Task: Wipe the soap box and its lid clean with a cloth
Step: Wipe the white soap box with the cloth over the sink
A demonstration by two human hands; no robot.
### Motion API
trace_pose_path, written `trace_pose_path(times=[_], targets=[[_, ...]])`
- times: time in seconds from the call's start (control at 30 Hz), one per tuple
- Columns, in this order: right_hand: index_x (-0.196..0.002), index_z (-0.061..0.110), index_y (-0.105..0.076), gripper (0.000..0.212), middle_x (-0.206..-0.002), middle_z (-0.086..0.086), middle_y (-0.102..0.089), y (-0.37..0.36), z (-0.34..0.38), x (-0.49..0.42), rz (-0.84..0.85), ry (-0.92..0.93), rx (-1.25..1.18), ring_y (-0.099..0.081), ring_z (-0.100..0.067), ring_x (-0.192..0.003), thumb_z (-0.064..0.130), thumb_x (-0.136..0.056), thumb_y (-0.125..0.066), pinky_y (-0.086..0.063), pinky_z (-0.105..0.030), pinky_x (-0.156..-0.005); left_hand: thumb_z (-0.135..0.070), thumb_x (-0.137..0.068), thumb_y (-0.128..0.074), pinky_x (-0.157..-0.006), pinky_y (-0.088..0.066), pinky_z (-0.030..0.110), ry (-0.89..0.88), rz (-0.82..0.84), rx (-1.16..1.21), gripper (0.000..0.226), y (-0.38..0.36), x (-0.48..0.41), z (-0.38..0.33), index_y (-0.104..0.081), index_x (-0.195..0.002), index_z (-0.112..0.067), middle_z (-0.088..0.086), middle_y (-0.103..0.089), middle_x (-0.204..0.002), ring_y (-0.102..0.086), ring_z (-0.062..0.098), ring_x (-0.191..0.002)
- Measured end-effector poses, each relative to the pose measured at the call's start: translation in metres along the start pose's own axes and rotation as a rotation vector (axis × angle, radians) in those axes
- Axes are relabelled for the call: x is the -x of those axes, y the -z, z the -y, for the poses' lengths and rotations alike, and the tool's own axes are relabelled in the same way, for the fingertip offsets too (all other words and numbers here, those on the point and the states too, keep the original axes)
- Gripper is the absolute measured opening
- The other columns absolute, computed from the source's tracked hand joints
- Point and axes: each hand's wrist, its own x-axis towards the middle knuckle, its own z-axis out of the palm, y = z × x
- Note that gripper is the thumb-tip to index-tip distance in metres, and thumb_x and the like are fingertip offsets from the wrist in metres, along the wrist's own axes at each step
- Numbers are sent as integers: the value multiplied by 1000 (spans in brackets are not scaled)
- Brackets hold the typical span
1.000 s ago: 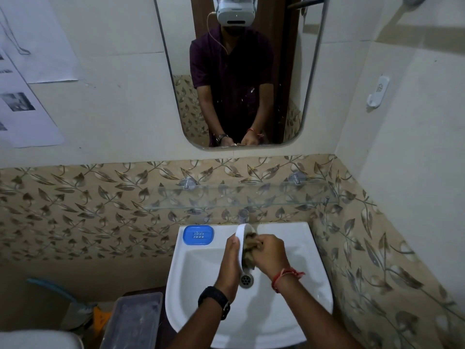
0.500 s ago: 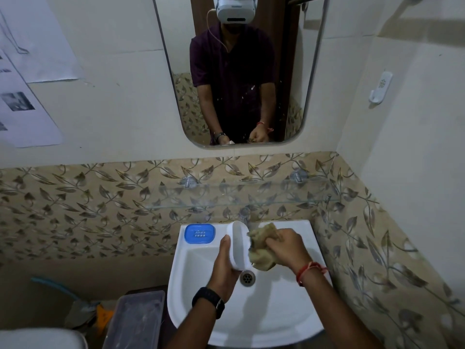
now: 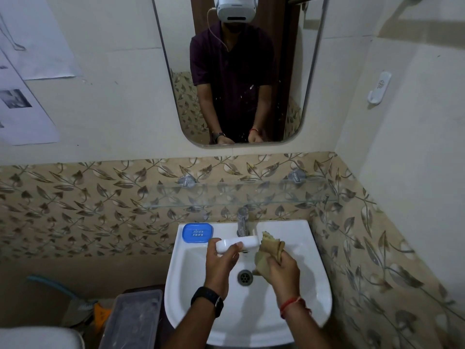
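My left hand (image 3: 221, 260) grips a white oval soap box piece (image 3: 237, 244) and holds it lying sideways over the basin, just under the tap. I cannot tell whether it is the box or the lid. My right hand (image 3: 283, 269) clutches a bunched tan cloth (image 3: 268, 250), whose top touches the right end of the white piece. A blue soap box piece (image 3: 197, 232) with small slots rests on the sink's back left corner.
The white sink (image 3: 312, 278) has a chrome tap (image 3: 242, 224) at the back and a drain (image 3: 244, 277) below my hands. A glass shelf (image 3: 251, 195) hangs above, and a mirror (image 3: 297, 96) higher up. A grey plastic bin (image 3: 133, 318) stands at the lower left.
The white piece has turned from standing on edge to lying sideways under the tap. My right hand with the cloth has come off its inside and now sits at its right end.
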Motion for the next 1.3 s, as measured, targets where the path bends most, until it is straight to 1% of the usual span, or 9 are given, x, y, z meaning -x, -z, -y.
trace_pose_path(times=[0.13,0.23,0.47,0.57,0.7,0.87,1.0,1.17,1.3], targets=[[-101,27,-72,18,-94,16,-72,-14,5,6,-28,153,19,-68,-12,-95,16,-95,-59,-47,-4,-68,-29,-87,-76,-88,-53,35,-39,48,-163,40,-5,6,-1,-47,-98,-4,12,-57,-96,-59,20,-90],[-129,16,-62,38,-126,13,-59,-19,5,9,-19,299,138,-54,-5,-119,1,-95,-56,-33,8,-86,-30,-102,-56,-108,-49,46,7,119,-200,36,-9,6,-3,-50,-115,2,19,-57,-124,-60,27,-120],[-133,18,-59,59,-140,15,-50,-28,-1,16,128,592,239,-42,-1,-136,-18,-86,-49,-32,-14,-112,-25,-107,-41,-108,-48,48,-74,103,-261,26,-14,7,-4,-63,-115,-11,18,-60,-127,-62,25,-118],[-130,11,-60,55,-135,12,-52,-19,1,-1,9,464,209,-47,-12,-135,-20,-86,-48,-28,-5,-109,-33,-107,-40,-105,-52,41,-83,107,-264,34,-14,8,0,-55,-102,-2,24,-55,-127,-62,28,-115],[-132,15,-59,56,-138,12,-52,-33,2,13,154,641,232,-44,2,-133,-16,-87,-50,-29,-5,-109,-28,-108,-38,-106,-50,49,-97,81,-277,25,-17,2,-1,-58,-104,-15,27,-55,-129,-60,33,-118],[-120,15,-70,48,-126,9,-63,-26,-2,-21,-38,276,67,-53,-14,-129,-15,-89,-49,-35,-13,-109,-38,-106,-41,-107,-51,42,-44,96,-174,36,-14,8,3,-57,-117,-8,16,-58,-132,-62,25,-121],[-111,19,-72,20,-116,-9,-71,-32,2,-37,-3,-208,-692,-66,-29,-106,18,-94,-61,-56,-48,-89,-39,-107,-37,-106,-52,44,17,56,15,37,-26,12,-1,-58,-123,-13,15,-64,-131,-65,26,-122],[-131,7,-57,35,-124,-15,-64,-35,10,-45,116,-253,-1002,-60,-33,-113,11,-96,-56,-51,-50,-92,-40,-108,-33,-113,-43,42,48,96,-27,43,-34,14,-1,-55,-140,-20,4,-65,-135,-59,18,-128],[-116,9,-65,27,-111,-12,-71,-29,18,-54,104,-168,-886,-68,-28,-101,6,-89,-67,-59,-41,-80,-28,-99,-46,-97,-46,35,26,99,-144,25,-26,6,-4,-60,-100,-7,6,-68,-112,-59,21,-111]])
